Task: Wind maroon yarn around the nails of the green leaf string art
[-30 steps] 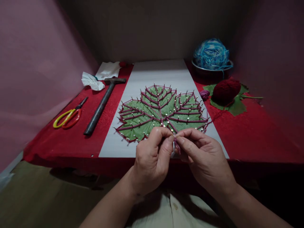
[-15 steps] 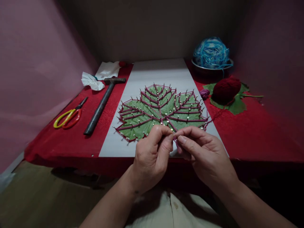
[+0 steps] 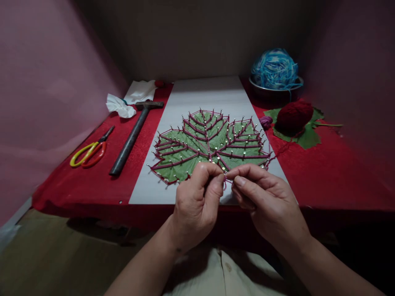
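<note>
A green leaf (image 3: 185, 165) lies flat on a pale board (image 3: 212, 92), with several nails standing along its edge and veins. Dark red yarn runs round the outline, and purple yarn (image 3: 240, 156) follows the veins. At the leaf's lower edge my left hand (image 3: 200, 197) is closed, thumb and forefinger pinched on the purple yarn. My right hand (image 3: 268, 201) faces it, thumb and fingers closed on the same yarn. A small purple loop shows between the fingertips. The leaf's bottom part is hidden behind both hands.
On the red cloth (image 3: 77, 185), scissors (image 3: 89, 152) and a hammer (image 3: 131, 139) lie left, with crumpled white tissue (image 3: 120, 106) behind. To the right are a dark red yarn ball (image 3: 294, 117) on another leaf (image 3: 310, 137), a small purple ball (image 3: 266, 122), and blue yarn (image 3: 274, 68) in a metal bowl (image 3: 259, 85).
My right fingertips have shifted slightly right, away from the left ones. The purple yarn hanging between them now shows as a small loop. My left hand has barely moved.
</note>
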A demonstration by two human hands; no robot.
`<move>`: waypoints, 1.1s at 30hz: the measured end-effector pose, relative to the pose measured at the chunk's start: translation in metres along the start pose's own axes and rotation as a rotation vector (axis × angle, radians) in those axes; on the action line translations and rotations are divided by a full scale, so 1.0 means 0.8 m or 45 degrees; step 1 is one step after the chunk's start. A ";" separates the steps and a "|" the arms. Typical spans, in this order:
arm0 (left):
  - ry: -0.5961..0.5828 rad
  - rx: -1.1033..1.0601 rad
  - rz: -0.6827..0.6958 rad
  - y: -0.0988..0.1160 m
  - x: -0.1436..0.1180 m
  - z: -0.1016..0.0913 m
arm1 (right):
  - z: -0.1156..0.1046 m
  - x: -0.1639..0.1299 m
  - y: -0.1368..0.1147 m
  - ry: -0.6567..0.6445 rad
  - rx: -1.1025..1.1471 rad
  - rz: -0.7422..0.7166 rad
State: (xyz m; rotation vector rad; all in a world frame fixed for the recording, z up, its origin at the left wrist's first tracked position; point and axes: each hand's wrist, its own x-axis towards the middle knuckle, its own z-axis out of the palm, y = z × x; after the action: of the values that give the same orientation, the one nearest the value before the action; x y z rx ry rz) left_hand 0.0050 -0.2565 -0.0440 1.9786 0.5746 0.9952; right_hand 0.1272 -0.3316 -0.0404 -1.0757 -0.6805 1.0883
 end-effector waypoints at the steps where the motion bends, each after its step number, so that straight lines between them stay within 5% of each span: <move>1: 0.003 0.004 0.002 0.000 0.000 0.000 | 0.000 0.000 0.000 -0.002 -0.002 0.002; 18: 0.040 0.010 -0.022 0.001 -0.003 0.003 | 0.006 0.003 -0.009 -0.013 -0.219 -0.096; 33: -0.030 -0.109 0.013 0.002 0.002 -0.002 | 0.008 0.008 -0.005 0.039 -0.006 0.026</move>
State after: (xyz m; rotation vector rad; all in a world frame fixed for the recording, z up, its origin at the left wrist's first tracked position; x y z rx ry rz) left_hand 0.0043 -0.2558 -0.0414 1.9167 0.5008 0.9859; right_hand 0.1253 -0.3238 -0.0350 -1.1033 -0.6488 1.0860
